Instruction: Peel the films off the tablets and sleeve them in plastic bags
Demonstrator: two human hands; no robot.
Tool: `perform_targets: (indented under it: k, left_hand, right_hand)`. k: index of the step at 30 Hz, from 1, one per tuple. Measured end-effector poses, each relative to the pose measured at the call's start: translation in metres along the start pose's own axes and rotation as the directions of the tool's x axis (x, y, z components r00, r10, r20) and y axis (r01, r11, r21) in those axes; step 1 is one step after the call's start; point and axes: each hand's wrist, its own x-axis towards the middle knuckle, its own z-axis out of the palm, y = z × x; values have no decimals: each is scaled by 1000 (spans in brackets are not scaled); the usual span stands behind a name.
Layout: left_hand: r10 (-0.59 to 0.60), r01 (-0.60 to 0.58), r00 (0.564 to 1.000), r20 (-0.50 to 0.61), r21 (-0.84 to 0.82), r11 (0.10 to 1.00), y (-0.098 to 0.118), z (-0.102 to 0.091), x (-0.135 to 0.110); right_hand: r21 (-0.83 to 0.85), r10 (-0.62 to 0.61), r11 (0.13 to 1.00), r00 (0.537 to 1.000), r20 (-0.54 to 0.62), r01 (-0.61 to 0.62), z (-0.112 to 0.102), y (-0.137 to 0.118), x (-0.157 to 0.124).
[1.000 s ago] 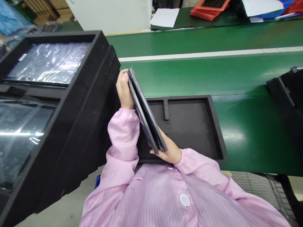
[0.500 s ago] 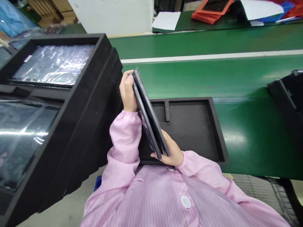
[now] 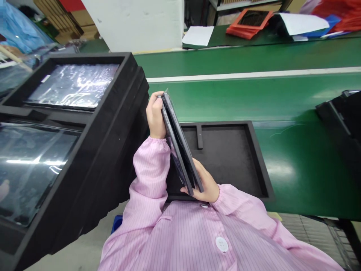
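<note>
Two dark tablets [image 3: 178,156], edge-on to me, are held together in front of my chest, with a narrow gap between them. My left hand [image 3: 156,118] is closed around their far end, thumb over the edge. Around the near end, my right hand [image 3: 207,182] grips them from the right, its thumb on the left tablet's edge. Below them lies a black tray [image 3: 231,158] with a short divider; the hands and tablets hide its left part.
At my left stands a stack of black trays [image 3: 113,124], the top one holding film-covered tablets [image 3: 75,84]. A green worktop [image 3: 282,101] runs across. Black items [image 3: 341,120] are at the right. Paper [image 3: 198,35] and orange frames [image 3: 248,28] lie at the back.
The whole view has shifted slightly, so everything appears a little lower. Both hands keep the same hold on the two tablets.
</note>
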Motion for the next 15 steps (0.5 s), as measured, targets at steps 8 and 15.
perform_targets:
  k: [8,15]
  left_hand:
    - [-1,1,1000,8,-54,999,5,2,0]
    - [25,-25,1000,16,-13,1000,0,0,0]
  right_hand:
    - [-11,-2,1000,1000,0,2,0,1,-1]
    - [-10,7,1000,1000,1,-7,0,0,0]
